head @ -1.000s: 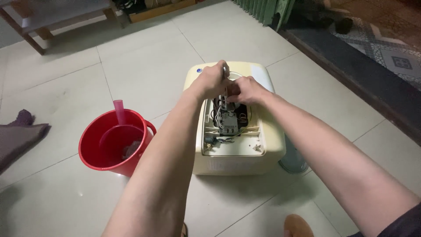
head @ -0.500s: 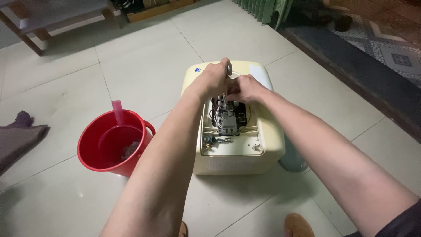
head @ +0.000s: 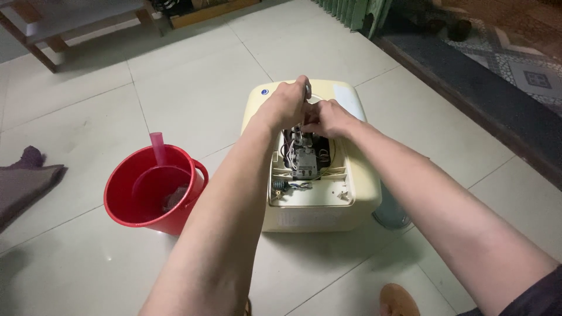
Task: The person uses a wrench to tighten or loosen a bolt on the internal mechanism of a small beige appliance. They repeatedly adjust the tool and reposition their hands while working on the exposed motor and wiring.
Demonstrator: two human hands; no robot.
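A cream box-shaped appliance (head: 358,193) lies on the tiled floor with its cover off, showing wires and a grey electrical block (head: 304,162) inside. My left hand (head: 285,105) is fisted around a metal tool (head: 307,89) held upright over the open compartment. Beside it, my right hand (head: 328,119) pinches at the wiring at the top of the compartment; what its fingers grip is hidden.
A red bucket (head: 120,208) with a smaller red scoop and a pink handle (head: 157,147) stands left of the appliance. A dark cloth (head: 26,178) lies at the far left. Wooden furniture legs (head: 44,44) are at the back, a dark patterned doormat (head: 503,64) at the right.
Both hands stay at the top of the open compartment, with only slight shifts. The appliance and bucket have not moved.
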